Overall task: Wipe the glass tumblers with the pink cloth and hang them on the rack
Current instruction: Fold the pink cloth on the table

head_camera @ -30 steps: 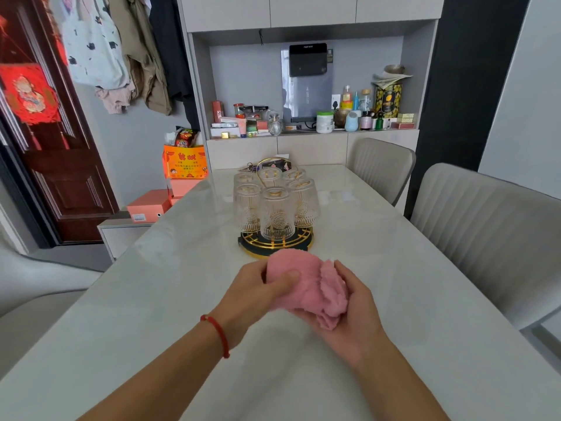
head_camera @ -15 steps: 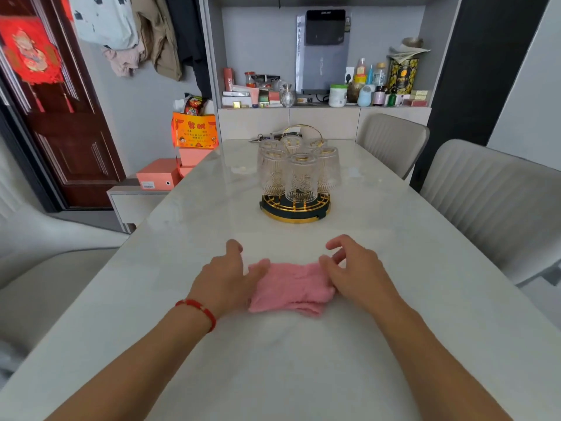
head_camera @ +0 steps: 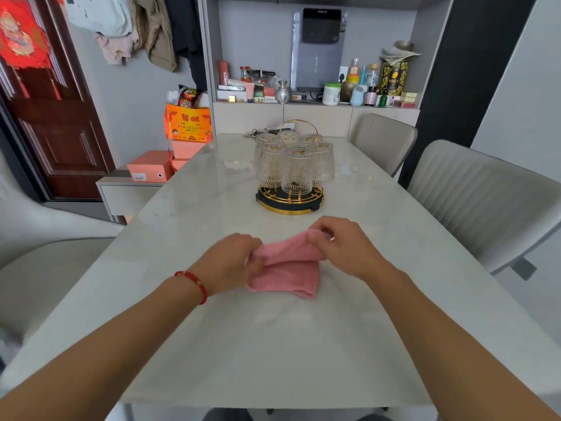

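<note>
We have the pink cloth (head_camera: 287,268) on the near table (head_camera: 212,344), our left hand (head_camera: 230,262) pinching its left edge, our right hand (head_camera: 343,247) pinching its far corner. We judge we are readying it; next, one tumbler (head_camera: 299,171) off the far rack (head_camera: 290,202).

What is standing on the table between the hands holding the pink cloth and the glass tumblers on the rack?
Nothing visible. Both the left hand and the right hand pinch the pink cloth, and only bare pale marble table lies between them and the clear patterned glass tumblers hanging upside down on the round gold rack.
</note>
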Demonstrator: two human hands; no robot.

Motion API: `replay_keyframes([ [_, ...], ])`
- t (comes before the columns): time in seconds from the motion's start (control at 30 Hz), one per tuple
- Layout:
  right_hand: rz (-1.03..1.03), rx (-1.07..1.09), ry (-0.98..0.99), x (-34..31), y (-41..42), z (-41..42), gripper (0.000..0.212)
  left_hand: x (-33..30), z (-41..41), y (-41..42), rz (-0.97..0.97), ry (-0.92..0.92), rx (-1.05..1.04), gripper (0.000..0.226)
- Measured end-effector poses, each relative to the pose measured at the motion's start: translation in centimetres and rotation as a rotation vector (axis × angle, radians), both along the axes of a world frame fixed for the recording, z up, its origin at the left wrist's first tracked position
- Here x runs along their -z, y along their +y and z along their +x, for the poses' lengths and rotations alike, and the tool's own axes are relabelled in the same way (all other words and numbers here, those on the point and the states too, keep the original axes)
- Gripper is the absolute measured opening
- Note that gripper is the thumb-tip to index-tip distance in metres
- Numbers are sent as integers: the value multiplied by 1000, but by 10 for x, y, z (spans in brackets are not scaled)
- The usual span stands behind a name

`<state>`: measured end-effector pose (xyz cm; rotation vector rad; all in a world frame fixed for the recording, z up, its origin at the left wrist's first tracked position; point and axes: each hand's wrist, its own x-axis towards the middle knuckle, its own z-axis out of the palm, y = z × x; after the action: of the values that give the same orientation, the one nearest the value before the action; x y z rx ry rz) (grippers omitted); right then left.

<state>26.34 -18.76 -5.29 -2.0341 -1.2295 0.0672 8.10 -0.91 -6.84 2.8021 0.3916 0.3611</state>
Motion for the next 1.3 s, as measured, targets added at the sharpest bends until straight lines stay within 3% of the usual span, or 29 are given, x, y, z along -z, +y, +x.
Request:
replay_keyframes([
  [0.07, 72, 14, 61, -13, 1, -5, 16, -15, 1, 1, -257, -180, -83, 33],
  [0.17, 207, 66, 244, -35, -3, -13, 19, -46, 3, -1, -665, -286, -100, 32],
  [0.27, 279, 23, 597, -57, -12, -24, 20, -74, 13, -8, -812, -315, -145, 33],
  [0.37, 293, 34, 763, -69, -24, -29, 22, -94, 32, -11, -910, -241, -154, 29],
  [0.43, 257, 82, 822, -65, -34, -21, 23, -95, 50, -11, -873, -121, -163, 30],
  [0.5, 78, 175, 787, -49, -47, -12, 26, -78, 67, -5, -779, 43, -185, 43],
  [0.6, -456, 417, 205, -15, -68, 6, 29, -33, 78, 1, -438, 338, -192, 46],
  [0.63, -513, 458, 15, -6, -73, 8, 28, -21, 77, 3, -315, 353, -175, 41],
  [0.67, -469, 442, -76, 1, -77, 8, 26, -11, 74, 3, -253, 304, -151, 34],
  [0.73, -298, 312, -59, 11, -84, 6, 22, -3, 68, -2, -256, 133, -46, 23],
  [0.8, -291, 185, -58, 17, -87, -2, 25, -1, 65, -9, -234, 14, 119, 20],
  [0.87, -368, 128, -106, 21, -87, -6, 30, 0, 72, -17, -109, 51, 259, 25],
  [0.97, -487, 118, -255, 14, -84, -7, 33, -2, 88, -20, 34, 177, 306, 35],
  [1.13, -616, 108, -540, 3, -72, -9, 16, -17, 101, -20, 115, 315, 316, 42],
  [1.2, -569, 163, -493, 0, -71, -4, 19, -20, 106, -23, 158, 318, 316, 38],
  [1.3, -339, 205, -325, -7, -69, 5, 19, -24, 108, -27, 154, 273, 326, 27],
])
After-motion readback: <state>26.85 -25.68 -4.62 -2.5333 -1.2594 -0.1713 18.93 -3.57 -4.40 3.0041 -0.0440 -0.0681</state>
